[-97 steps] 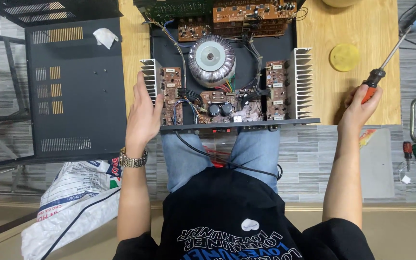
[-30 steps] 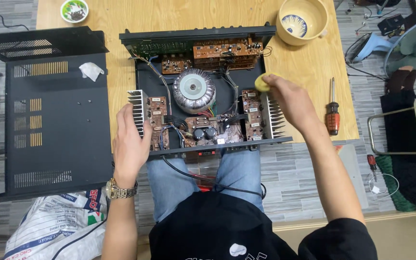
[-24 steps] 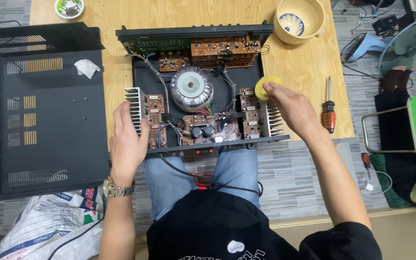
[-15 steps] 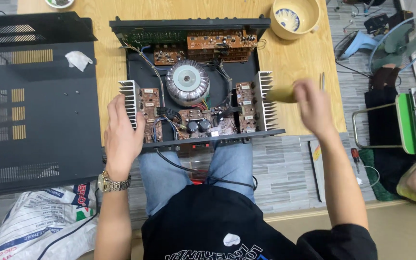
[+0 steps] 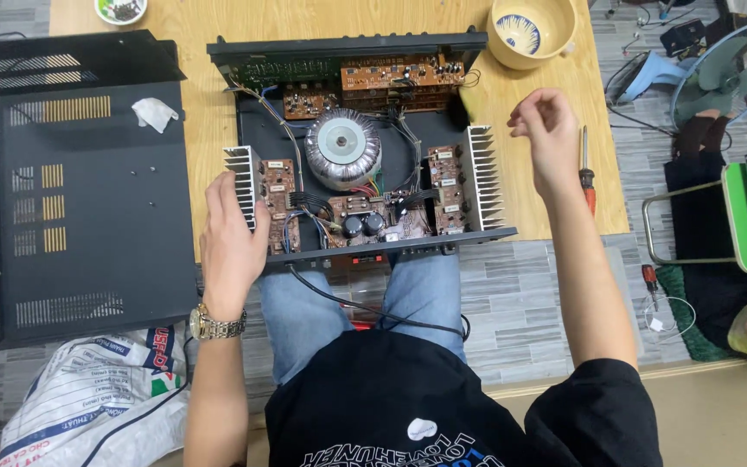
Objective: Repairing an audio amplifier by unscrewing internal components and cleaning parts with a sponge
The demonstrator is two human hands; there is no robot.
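An open amplifier (image 5: 360,147) with its lid off lies flat on the wooden desk (image 5: 546,173). Its long side runs left to right across the desk. Its front edge sticks out over the desk edge, toward the person's knees, and its back wall faces away from the person. Inside is a round silver transformer (image 5: 342,153) in the middle, with brown circuit boards around it. Two ribbed metal heat sinks stand at the sides, one on the left (image 5: 242,184) and one on the right (image 5: 485,177).

The left hand (image 5: 231,242) lies flat on the front left corner of the amplifier. Its fingers are spread a little and rest on the left heat sink. It wears a gold watch (image 5: 215,324) on the wrist.

The right hand (image 5: 551,138) is up in the air over the desk, just to the right of the amplifier. Its fingers are curled loosely and it holds nothing. It touches nothing.

A screwdriver (image 5: 587,173) with a red handle lies on the desk just beside the right hand, pointing away from the person. A yellow bowl (image 5: 531,30) sits at the far side of the desk. The black metal lid (image 5: 88,190) of the amplifier lies to the left, with a bit of white paper (image 5: 155,112) on it.
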